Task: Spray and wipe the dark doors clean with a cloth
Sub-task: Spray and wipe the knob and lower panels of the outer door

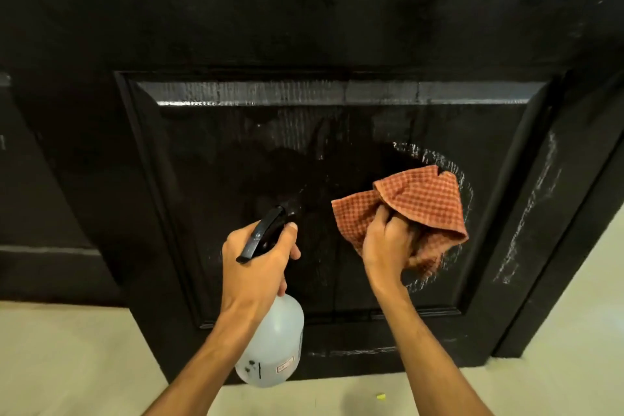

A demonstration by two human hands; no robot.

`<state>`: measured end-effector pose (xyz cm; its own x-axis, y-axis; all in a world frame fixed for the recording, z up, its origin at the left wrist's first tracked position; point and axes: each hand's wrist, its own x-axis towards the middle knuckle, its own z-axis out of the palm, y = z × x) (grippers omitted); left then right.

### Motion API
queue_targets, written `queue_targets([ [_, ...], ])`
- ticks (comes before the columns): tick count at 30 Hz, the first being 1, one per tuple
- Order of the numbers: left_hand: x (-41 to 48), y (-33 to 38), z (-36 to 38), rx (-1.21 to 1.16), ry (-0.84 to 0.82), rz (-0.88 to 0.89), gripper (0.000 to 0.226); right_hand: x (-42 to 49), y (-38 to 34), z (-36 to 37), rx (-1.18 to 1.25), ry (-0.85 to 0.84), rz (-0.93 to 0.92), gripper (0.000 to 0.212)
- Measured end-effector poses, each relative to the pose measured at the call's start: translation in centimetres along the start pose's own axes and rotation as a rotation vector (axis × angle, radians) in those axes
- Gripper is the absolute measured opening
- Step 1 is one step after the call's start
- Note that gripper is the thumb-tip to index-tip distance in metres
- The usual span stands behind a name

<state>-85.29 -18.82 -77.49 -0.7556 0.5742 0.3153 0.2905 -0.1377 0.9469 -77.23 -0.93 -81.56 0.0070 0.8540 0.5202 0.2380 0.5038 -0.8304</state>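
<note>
Bare forearms [202, 358], bare left hand [260, 267], bare right hand [385, 246] (one short nail showing)

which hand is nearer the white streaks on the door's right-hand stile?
Right. The right hand, gripping the cloth, is just left of the white streaks; the left hand, holding the spray bottle, is farther left.

The spray bottle [270, 341] lies left of the cloth [418, 206], both before the door [304, 27], above the floor [67, 365].

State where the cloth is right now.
In the head view the cloth is right of centre, gripped by the right hand at the door panel, beside the spray bottle.
</note>
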Motion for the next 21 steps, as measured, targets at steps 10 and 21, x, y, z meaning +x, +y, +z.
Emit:
queue_targets([
  [10, -0.2, -0.1, 2.3, -0.017, -0.043, 0.042, 0.018, 2.6, -0.5, -1.5, 0.050, 0.121, -0.059, 0.034],
  [21, 0.3, -0.3, 3.8, 0.008, -0.031, 0.063, 0.012, 4.0, -1.6, -2.7, -0.192, -0.082, -0.333, 0.015],
])
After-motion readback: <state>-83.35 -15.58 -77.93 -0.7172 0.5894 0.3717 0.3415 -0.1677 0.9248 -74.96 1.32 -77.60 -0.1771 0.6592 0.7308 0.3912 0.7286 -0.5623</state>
